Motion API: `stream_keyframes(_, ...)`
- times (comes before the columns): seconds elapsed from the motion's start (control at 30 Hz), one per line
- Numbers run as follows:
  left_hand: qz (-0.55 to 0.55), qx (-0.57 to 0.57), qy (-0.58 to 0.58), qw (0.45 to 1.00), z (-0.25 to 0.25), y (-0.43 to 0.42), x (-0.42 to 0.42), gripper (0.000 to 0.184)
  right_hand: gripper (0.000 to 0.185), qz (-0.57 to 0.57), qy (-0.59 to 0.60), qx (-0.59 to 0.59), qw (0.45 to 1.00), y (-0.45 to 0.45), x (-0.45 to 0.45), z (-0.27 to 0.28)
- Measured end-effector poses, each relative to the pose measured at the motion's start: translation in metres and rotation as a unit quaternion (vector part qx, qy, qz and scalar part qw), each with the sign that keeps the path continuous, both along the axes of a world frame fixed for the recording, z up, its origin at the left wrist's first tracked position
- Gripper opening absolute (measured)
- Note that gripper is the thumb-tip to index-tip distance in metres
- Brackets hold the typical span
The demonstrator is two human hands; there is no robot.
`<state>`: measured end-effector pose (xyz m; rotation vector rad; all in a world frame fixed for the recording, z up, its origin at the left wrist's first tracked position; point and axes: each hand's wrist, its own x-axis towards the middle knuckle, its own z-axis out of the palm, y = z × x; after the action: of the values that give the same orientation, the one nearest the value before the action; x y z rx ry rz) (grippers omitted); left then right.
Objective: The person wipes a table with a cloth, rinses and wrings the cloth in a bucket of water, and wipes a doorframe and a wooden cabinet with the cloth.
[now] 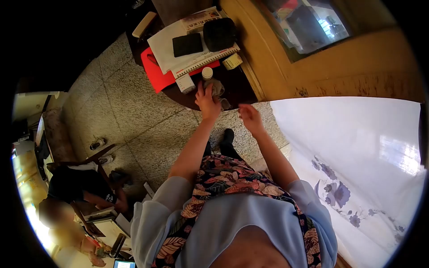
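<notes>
My left hand [208,103] is at the front edge of a small dark table [245,85], its fingers and thumb closed on a crumpled grey-beige cloth [217,87]. Part of the cloth hangs below the hand at the table's edge. Just beyond the fingertips stands a small bottle with a white cap [207,73]. A small white box [184,83] lies to the left of the hand. My right hand [251,118] hovers off the table's edge, apart from the cloth, fingers loosely bent with nothing visible in them.
Behind the bottle are a spiral-bound calendar [181,73], a black wallet [187,45], a black pouch [220,34], a red folder [156,80] and a yellowish box [233,61]. A wooden panel [268,58] and white curtain [357,134] border the right. A person [73,185] sits at lower left.
</notes>
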<state>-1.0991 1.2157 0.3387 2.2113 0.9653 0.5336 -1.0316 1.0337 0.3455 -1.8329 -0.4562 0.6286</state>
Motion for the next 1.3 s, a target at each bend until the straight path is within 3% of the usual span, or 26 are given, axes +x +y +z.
stream_keyframes(0.07,-0.010,0.001,-0.003,1.000,-0.004,0.003,0.008,0.056,0.029,-0.035,-0.052,0.046,0.997,0.032,0.022,0.006)
stream_keyframes(0.27,-0.059,-0.013,-0.037,0.998,-0.006,0.009,0.024,0.054,0.038,-0.082,0.037,0.013,0.996,0.100,0.077,0.021)
stream_keyframes(0.43,-0.107,-0.037,-0.011,0.994,0.010,0.017,0.025,0.053,0.039,-0.059,0.014,0.006,0.998,0.109,0.082,0.023)
stream_keyframes(0.63,-0.120,-0.060,-0.071,0.988,0.023,0.008,-0.055,0.053,0.046,-0.033,-0.051,-0.031,0.998,0.113,0.059,0.028)
stream_keyframes(0.77,0.004,-0.118,-0.136,0.984,0.016,0.012,-0.096,0.049,0.068,0.071,-0.210,-0.046,0.974,0.150,0.011,0.038)
stream_keyframes(0.87,0.052,-0.075,-0.100,0.991,-0.007,0.037,-0.114,0.053,0.077,0.036,-0.242,-0.126,0.961,0.186,-0.022,0.042)
stream_keyframes(1.0,0.115,-0.091,-0.052,0.988,0.017,0.058,-0.101,0.052,0.073,0.036,-0.218,-0.195,0.956,0.209,-0.033,0.041)
stream_keyframes(1.1,0.074,-0.039,-0.008,0.996,0.005,0.068,-0.088,0.051,0.065,0.019,-0.277,-0.167,0.946,0.208,-0.025,0.029)
stream_keyframes(1.3,0.046,-0.017,-0.106,0.993,0.005,0.062,-0.045,0.053,0.059,-0.094,-0.212,-0.146,0.962,0.185,0.001,0.040)
